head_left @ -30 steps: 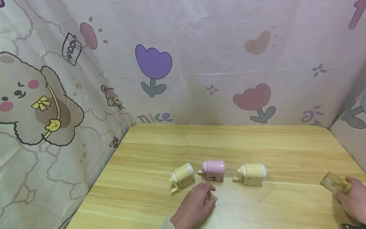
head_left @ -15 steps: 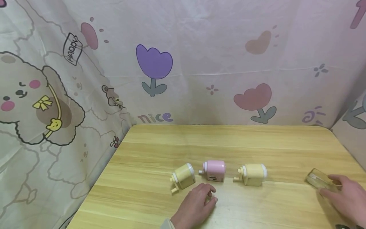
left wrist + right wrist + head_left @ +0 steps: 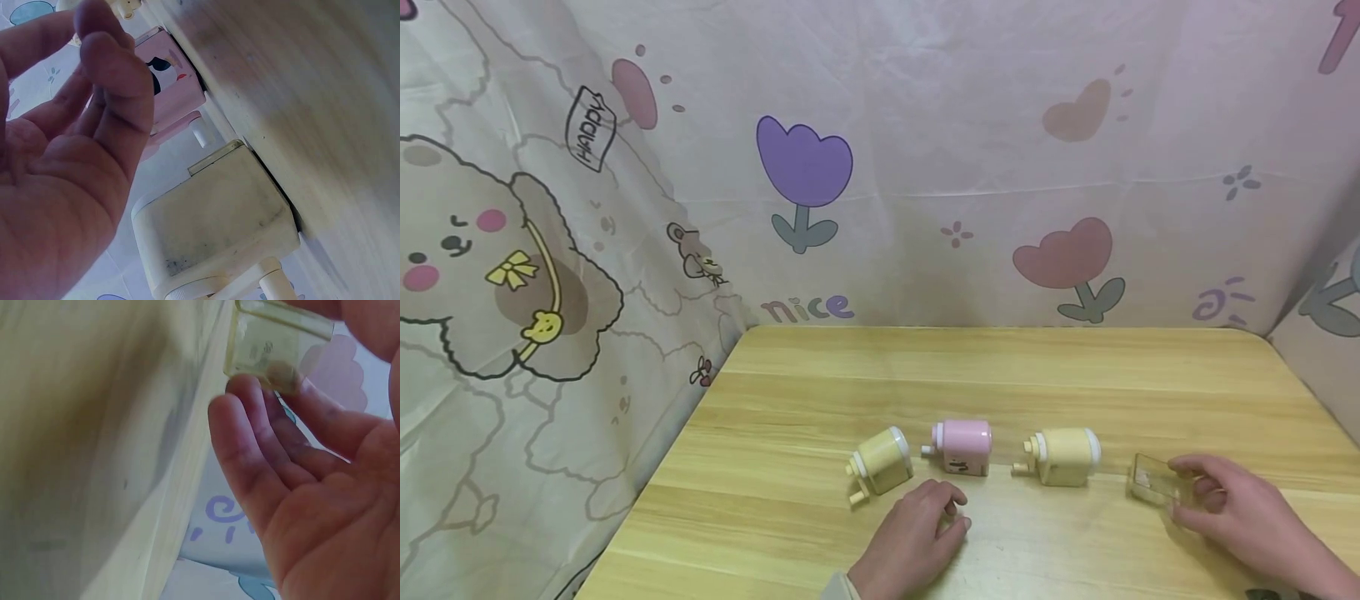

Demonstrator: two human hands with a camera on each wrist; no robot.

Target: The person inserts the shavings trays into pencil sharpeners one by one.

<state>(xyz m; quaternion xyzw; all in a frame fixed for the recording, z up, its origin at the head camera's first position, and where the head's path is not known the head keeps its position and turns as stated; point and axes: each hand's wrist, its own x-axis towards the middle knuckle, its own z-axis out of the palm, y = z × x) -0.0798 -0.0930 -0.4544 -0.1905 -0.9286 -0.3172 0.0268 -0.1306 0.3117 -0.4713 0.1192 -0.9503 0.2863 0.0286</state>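
In the head view my right hand (image 3: pixel 1247 512) pinches a small see-through yellowish plastic box (image 3: pixel 1150 482) between thumb and fingers. The right wrist view shows the box (image 3: pixel 265 350) at the fingertips, with small print on it. Left of it stands a yellow hand-crank pencil sharpener (image 3: pixel 1066 458). A pink crank sharpener (image 3: pixel 966 446) stands in the middle, and another yellow sharpener (image 3: pixel 883 462) sits at an angle on the left. My left hand (image 3: pixel 913 533) rests on the table in front of the pink one, its fingers loosely curled and holding nothing.
The wooden table (image 3: pixel 1000 367) reaches back to a hanging cloth (image 3: pixel 917 125) printed with flowers. A second cloth wall (image 3: pixel 647 333) with a bear runs along the left side. All three sharpeners have their cranks toward the left.
My right hand has carried the see-through box leftward from the table's right side, to just right of the right-hand yellow sharpener. The left hand and the sharpeners have stayed put.
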